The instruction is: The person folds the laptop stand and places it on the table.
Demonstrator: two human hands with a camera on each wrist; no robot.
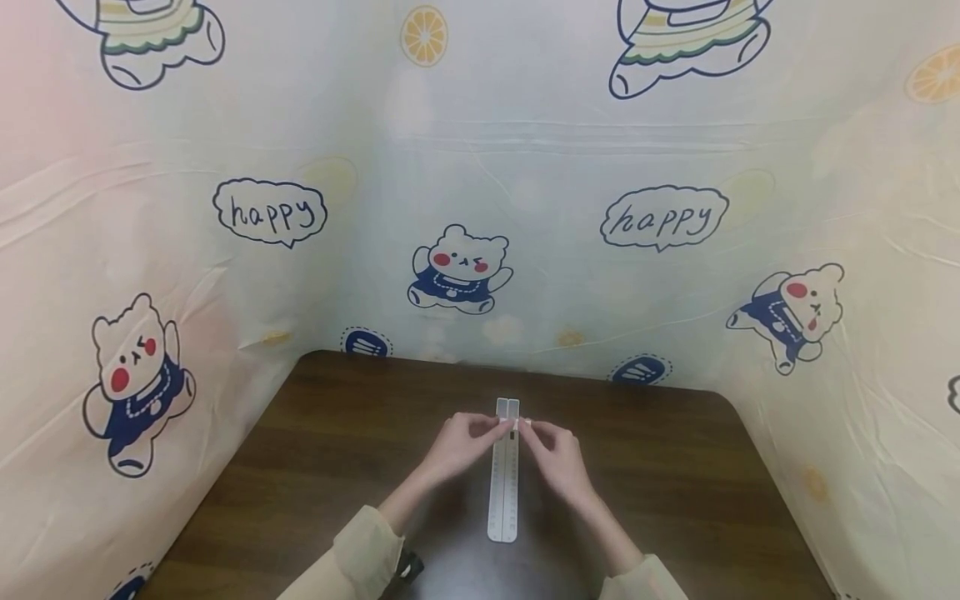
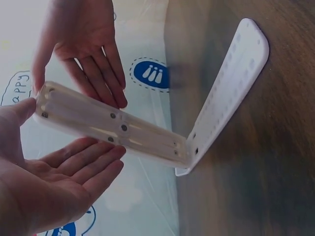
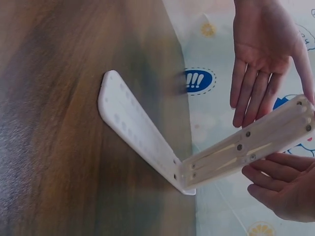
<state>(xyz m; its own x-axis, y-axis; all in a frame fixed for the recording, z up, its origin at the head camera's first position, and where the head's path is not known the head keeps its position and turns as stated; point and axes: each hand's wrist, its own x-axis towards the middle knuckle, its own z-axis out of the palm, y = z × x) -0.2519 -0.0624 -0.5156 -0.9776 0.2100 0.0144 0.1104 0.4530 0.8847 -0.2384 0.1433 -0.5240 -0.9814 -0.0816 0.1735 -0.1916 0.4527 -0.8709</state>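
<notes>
A long white hinged plastic piece stands on the table, its two halves forming a V in both wrist views. Its flat half, marked with rows of small spots, lies lengthwise on the wood. The other half slants up from the hinge and shows several dark screws. My left hand pinches the raised end from the left, thumb tip at its edge. From the right, my right hand pinches the same end. The other fingers of the right hand extend along the raised half, and those of the left hand do likewise.
The dark brown table has rounded far corners. A pale curtain printed with bears and the word happy hangs behind it and at both sides. A small black object is by the left sleeve's cuff.
</notes>
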